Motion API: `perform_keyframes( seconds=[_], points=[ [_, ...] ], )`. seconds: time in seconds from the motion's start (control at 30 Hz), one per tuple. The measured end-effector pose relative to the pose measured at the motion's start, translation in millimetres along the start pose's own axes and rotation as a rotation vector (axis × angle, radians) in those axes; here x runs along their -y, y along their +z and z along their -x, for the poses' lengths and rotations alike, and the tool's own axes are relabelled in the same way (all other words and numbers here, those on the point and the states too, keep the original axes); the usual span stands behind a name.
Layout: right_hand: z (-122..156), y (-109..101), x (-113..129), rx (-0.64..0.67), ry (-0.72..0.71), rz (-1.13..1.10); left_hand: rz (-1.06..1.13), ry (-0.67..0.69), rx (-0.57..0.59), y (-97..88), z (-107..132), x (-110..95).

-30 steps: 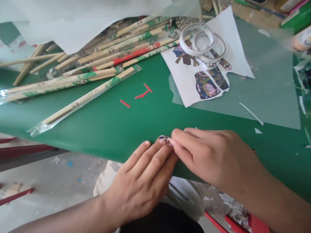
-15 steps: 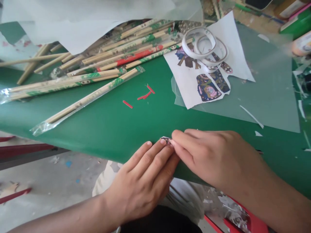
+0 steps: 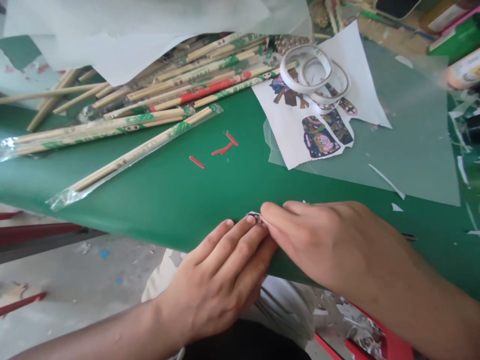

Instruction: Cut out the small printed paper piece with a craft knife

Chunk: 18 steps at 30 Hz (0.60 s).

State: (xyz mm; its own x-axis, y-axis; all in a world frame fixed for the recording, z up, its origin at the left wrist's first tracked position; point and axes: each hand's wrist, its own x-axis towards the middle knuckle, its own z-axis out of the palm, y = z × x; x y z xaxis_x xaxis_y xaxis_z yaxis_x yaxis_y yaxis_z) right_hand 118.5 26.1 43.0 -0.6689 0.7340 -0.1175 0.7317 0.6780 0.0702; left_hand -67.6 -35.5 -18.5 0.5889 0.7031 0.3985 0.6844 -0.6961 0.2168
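Note:
A small dark patterned paper cutout (image 3: 256, 216) with a white edge lies near the front edge of the green tabletop, mostly covered by fingers. My left hand (image 3: 227, 275) rests flat across it, fingers stretched out and pressing it down. Thumb and forefinger of my right hand (image 3: 318, 240) pinch its right-hand edge, touching the left fingertips. Beyond the hands lies a white sheet (image 3: 369, 95) printed with dark floral shapes, and two rolls of white tape (image 3: 287, 75) rest on it.
Wrapped chopsticks (image 3: 146, 150) are spread over the back left, partly under white sheets (image 3: 112, 55). Thin red strips (image 3: 197, 162) lie mid-table. A translucent sheet (image 3: 420, 160) and white paper scraps (image 3: 386, 181) are at the right. Bottles (image 3: 465, 70) stand in the far right corner.
My right hand has shifted slightly left, its pinch still at the cutout's edge. The left hand stays nearly in place.

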Motion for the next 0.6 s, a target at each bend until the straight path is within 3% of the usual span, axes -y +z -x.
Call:
perform_keyframes(
  seconds=[0.6],
  points=[
    [4.9,0.1,-3.8,0.020,0.012,0.025,-0.044,0.017,-0.011,-0.1,-3.6,3.5]
  ],
)
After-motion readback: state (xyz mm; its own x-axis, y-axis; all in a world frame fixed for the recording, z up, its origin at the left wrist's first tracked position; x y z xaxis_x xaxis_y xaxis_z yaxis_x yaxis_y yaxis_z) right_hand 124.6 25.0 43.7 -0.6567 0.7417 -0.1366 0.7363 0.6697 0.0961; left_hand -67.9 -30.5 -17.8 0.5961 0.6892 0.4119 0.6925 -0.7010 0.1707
